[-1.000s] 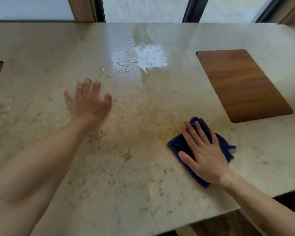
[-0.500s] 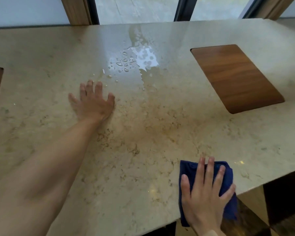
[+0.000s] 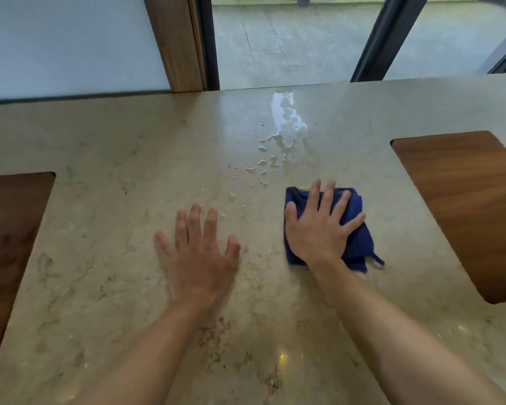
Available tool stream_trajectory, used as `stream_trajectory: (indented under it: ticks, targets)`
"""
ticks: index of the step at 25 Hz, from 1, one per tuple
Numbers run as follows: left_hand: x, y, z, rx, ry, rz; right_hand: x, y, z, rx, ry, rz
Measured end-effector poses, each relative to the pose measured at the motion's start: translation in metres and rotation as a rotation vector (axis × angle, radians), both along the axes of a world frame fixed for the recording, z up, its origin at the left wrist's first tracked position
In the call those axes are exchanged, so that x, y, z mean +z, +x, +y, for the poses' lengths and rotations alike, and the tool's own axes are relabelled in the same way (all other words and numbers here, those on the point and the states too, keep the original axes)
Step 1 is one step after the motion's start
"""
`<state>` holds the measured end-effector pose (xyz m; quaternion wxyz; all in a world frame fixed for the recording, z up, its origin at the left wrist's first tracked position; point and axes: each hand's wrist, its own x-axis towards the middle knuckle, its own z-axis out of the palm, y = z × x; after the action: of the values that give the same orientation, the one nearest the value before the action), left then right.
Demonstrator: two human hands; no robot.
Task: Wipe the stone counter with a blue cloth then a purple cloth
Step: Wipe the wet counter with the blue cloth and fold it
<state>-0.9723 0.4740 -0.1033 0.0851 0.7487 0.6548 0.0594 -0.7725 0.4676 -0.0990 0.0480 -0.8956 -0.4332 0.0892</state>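
A beige stone counter (image 3: 105, 258) fills the view. My right hand (image 3: 319, 229) lies flat, fingers spread, pressing a folded dark blue cloth (image 3: 358, 242) onto the stone right of centre. My left hand (image 3: 199, 258) rests flat on the bare stone beside it, fingers apart, holding nothing. A puddle and drops of water (image 3: 284, 133) spread from just beyond the cloth toward the counter's far edge. No purple cloth is in view.
Two brown wooden insets sit in the counter, one at the right (image 3: 468, 206) and one at the left edge (image 3: 9, 244). Behind the counter stand a white wall, a wooden post (image 3: 178, 42) and window glass.
My right hand has slid the blue cloth from the near edge of the counter forward to just below the water drops. The view has tilted up; the left hand stays flat.
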Motion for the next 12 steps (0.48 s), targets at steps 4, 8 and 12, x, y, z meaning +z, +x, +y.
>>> stream_trajectory:
  ticks: [4, 8, 12]
  targets:
    - [-0.001, 0.002, -0.002, 0.016, 0.002, 0.009, 0.004, 0.051, 0.147, 0.094, -0.030, 0.056]
    - [-0.008, 0.003, 0.002, -0.016, 0.063, 0.027, 0.010, 0.080, 0.277, 0.313, -0.074, 0.058]
    - [-0.011, 0.004, 0.006, -0.005, 0.055, 0.057, 0.011, 0.072, 0.331, 0.592, -0.095, 0.022]
